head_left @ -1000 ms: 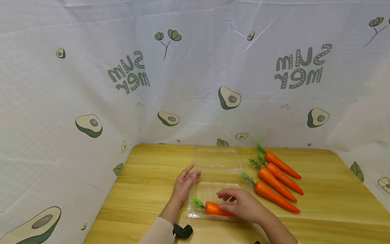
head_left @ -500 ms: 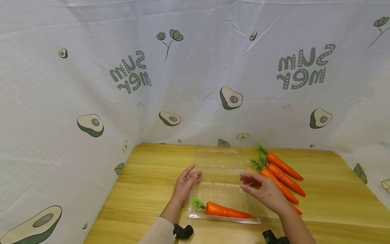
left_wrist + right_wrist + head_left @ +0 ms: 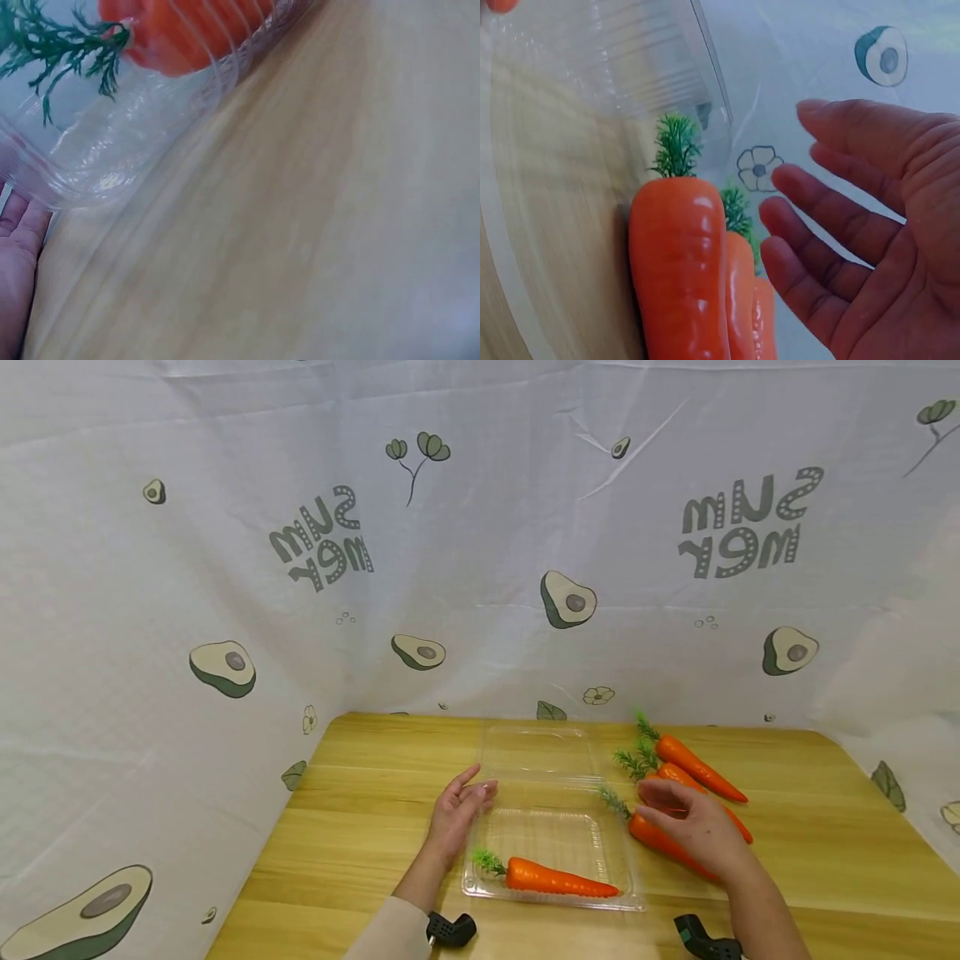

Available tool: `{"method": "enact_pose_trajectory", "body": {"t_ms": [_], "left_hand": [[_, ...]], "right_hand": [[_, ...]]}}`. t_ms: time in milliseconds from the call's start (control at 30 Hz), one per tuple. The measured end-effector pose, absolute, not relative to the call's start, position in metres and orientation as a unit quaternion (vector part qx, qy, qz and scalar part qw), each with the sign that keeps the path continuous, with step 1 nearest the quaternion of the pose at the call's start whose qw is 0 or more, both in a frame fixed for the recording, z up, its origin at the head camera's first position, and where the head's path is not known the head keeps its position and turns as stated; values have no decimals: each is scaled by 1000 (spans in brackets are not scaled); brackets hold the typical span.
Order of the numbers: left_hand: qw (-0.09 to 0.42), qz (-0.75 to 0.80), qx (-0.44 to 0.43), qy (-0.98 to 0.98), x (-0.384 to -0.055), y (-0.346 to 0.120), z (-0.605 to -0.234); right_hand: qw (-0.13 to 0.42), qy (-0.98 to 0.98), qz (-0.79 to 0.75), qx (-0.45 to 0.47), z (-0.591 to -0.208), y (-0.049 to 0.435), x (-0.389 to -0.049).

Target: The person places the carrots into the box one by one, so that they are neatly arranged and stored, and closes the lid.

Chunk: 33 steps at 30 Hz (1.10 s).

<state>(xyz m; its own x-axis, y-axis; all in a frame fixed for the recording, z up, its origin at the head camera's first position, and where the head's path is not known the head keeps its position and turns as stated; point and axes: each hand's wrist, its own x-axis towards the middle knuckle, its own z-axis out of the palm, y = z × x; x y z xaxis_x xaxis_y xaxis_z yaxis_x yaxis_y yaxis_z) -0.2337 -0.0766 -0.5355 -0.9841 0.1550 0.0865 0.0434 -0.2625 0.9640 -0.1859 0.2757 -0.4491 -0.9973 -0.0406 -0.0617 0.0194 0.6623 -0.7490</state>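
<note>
One orange carrot (image 3: pixel 558 878) with green leaves lies along the near side of a clear plastic clamshell box (image 3: pixel 540 831), whose lid (image 3: pixel 538 752) is folded back flat. At the box's left edge rests my left hand (image 3: pixel 452 818), fingers relaxed against the plastic. My right hand (image 3: pixel 697 827) hovers over the carrots right of the box, fingers apart and holding nothing. Below it lies the nearest carrot (image 3: pixel 663 842), partly covered by the hand in the head view. The right wrist view shows that carrot (image 3: pixel 679 262) whole at its top, with the palm beside it.
Farther back on the wooden table (image 3: pixel 360 777) lie several more carrots, among them the rearmost carrot (image 3: pixel 697 766). A white curtain (image 3: pixel 480 568) printed with avocados closes off the back and sides. Black wrist devices (image 3: pixel 452 930) show near both forearms.
My right hand has let go of the carrot in the box and moved right, over the carrots on the table. The left hand has stayed at the box's edge.
</note>
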Motion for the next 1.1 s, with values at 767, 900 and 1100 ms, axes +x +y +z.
{"method": "enact_pose_trajectory", "body": {"t_ms": [767,900,1100], "left_hand": [[71,778,123,612,-226,-84,-536],[77,780,121,609,-227,-84,-535],[82,780,119,608,-228,-82,-535]], "right_hand": [[125,934,-333,-15,-463,315,-187],[129,937,-323,-18,-463,314,-188],[144,938,-314,4,-461,309,-186]]}}
